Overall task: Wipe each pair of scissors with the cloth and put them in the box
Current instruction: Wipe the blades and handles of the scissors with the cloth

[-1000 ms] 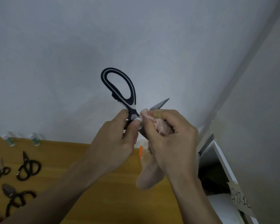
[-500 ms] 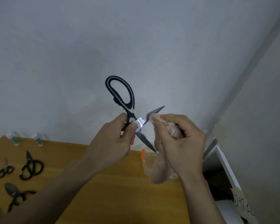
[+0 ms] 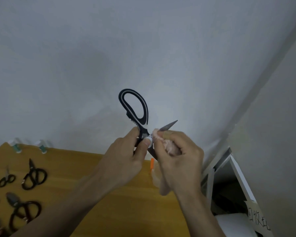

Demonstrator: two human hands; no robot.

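Note:
My left hand [image 3: 125, 156] pinches the black-and-white kitchen scissors [image 3: 138, 115] near their pivot and holds them up before the wall, handle loop upward, blades spread open. My right hand [image 3: 176, 161] grips the bunched pink cloth [image 3: 167, 146] and presses it around one blade, whose tip sticks out to the upper right. The cloth's loose end hangs below my right hand. The white box [image 3: 237, 170] stands at the right, beside the table edge, with a paper label on it.
On the wooden table [image 3: 96, 199] at the left lie several black scissors [image 3: 33, 176] of different sizes. Two small green-and-white spools [image 3: 15, 146] stand by the wall. A small orange item [image 3: 152, 164] shows behind my hands.
My right hand slid the cloth back along the blade toward the pivot. The scissors handle tilted slightly and the blade tip now sticks out beyond the cloth.

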